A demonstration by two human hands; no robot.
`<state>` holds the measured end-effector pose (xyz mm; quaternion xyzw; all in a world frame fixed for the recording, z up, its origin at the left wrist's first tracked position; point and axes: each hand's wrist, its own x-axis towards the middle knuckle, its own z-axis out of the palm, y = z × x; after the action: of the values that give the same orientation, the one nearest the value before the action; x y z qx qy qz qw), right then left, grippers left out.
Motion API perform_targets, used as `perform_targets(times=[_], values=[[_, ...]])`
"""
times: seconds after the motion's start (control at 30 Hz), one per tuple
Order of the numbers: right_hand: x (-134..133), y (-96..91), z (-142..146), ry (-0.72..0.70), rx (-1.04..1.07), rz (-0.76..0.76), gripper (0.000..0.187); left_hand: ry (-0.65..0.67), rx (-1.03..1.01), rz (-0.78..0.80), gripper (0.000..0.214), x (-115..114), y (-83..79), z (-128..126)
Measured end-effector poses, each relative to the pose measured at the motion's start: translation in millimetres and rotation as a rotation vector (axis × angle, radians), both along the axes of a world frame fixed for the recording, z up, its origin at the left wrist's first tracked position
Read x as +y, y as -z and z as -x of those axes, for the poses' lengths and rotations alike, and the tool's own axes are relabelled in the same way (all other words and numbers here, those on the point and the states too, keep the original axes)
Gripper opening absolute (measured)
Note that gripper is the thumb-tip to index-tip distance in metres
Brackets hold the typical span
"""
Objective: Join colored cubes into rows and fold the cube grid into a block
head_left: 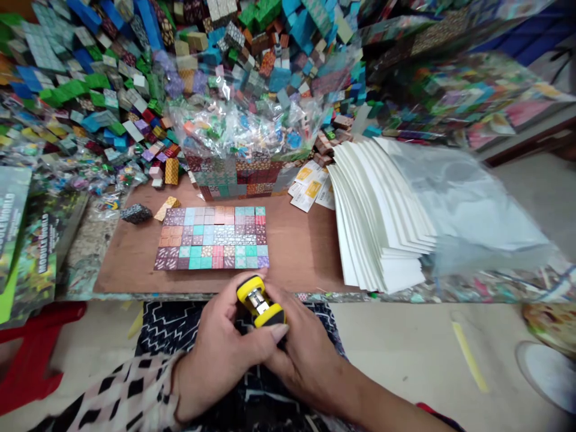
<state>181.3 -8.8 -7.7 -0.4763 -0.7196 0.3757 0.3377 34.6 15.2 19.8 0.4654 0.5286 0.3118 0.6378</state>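
Note:
Low in the middle, just in front of the table edge, both hands close round a yellow and black tape measure (261,303) with metal parts at its centre. My left hand (225,339) grips it from the left, its thumb lying across the near end. My right hand (301,342) wraps its right side, with some fingers hidden. Just beyond my hands lies a flat rectangle of small patterned blocks (213,238), fitted together in rows. A dark grey block (136,213) and a tan patterned block (166,207) rest at its upper left.
Behind stands a clear bag of small parts (252,126) over a block stack (238,178). Loose coloured blocks (108,90) heap across the back. To the right are small cards (310,187), white sheets (378,228) and plastic bags (477,210). Printed packs (42,252) lie left.

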Motion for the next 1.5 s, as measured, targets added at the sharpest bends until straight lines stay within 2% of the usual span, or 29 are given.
perform_targets(times=[0.13,0.27,0.5,0.6,1.0,1.27,1.5], values=[[1.3,-0.7,1.5,0.032,-0.102,-0.08,0.042,-0.023,0.012,0.046,0.058,-3.1,1.1,-1.6],[3.9,-2.0,1.4,-0.002,-0.057,0.059,0.038,-0.04,0.02,0.088,0.055,-2.8,0.6,-4.4],[5.4,-6.4,-1.2,-0.056,-0.042,0.276,0.051,-0.034,0.069,0.119,0.048,-2.0,0.7,-8.6],[4.0,-5.6,-1.8,-0.069,-0.06,0.326,0.051,-0.027,0.086,0.097,0.047,-3.2,2.5,-8.0],[-3.4,0.9,-2.8,-0.055,-0.009,0.167,0.04,0.091,0.098,-0.094,0.041,-6.0,2.9,0.6],[-0.8,3.4,-2.2,-0.059,0.11,0.18,0.058,0.106,0.156,-0.234,0.053,-2.5,-6.6,4.1],[-4.0,6.3,-1.8,-0.028,0.066,-0.006,0.051,0.159,0.147,-0.322,0.05,1.4,-8.3,6.8]])
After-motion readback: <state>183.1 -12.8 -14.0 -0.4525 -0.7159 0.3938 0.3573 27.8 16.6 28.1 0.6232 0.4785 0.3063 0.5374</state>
